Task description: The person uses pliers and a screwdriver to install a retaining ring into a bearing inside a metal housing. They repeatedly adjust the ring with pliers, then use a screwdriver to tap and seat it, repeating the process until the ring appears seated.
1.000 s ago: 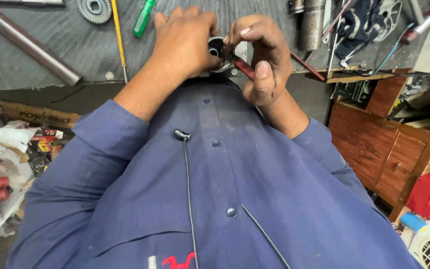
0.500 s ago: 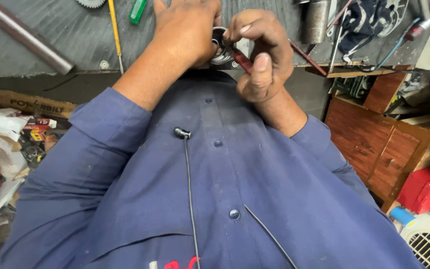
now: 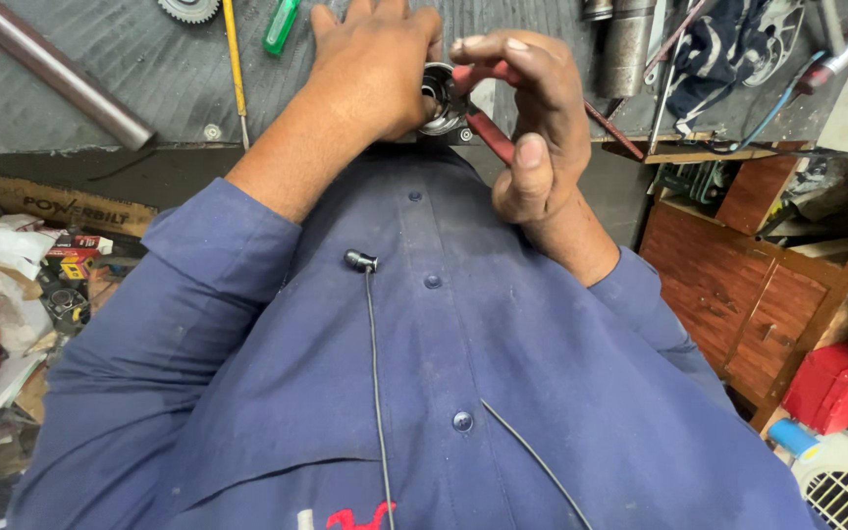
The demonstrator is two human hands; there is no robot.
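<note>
- Head view, looking down the person's blue buttoned shirt (image 3: 463, 373) toward a dark ribbed bench mat (image 3: 130, 69); landmark for all places: the round metal part (image 3: 441, 98).
- Left hand (image 3: 370, 64): wrapped over the round metal part from its left side, fingers curled closed on it; the part shows only at the hand's right edge, a shiny ring with a dark bore.
- Right hand (image 3: 532, 118): closed on red-handled pliers (image 3: 483, 103), thumb along the lower handle, index finger over the upper one. Plier nose sits at the part's rim; whether the tips grip anything, cannot tell.
- Part sits above the shirt collar, between both hands, over the near edge of the mat.
- Left of the part, well apart: green-handled screwdriver (image 3: 282, 25), thin yellow rod (image 3: 235, 69), toothed gear (image 3: 188, 8) at the top edge, grey pipe (image 3: 51, 69) lying slantwise.
- Right of the part: steel cylinder (image 3: 628, 49) upright, near; further right a tangle of cables and dark cloth.
- Below right of the part: wooden cabinet (image 3: 738, 294), red box (image 3: 826, 383) beside it.
- Below the part, on the shirt: small black clip microphone (image 3: 359, 261) with its cord running down.
</note>
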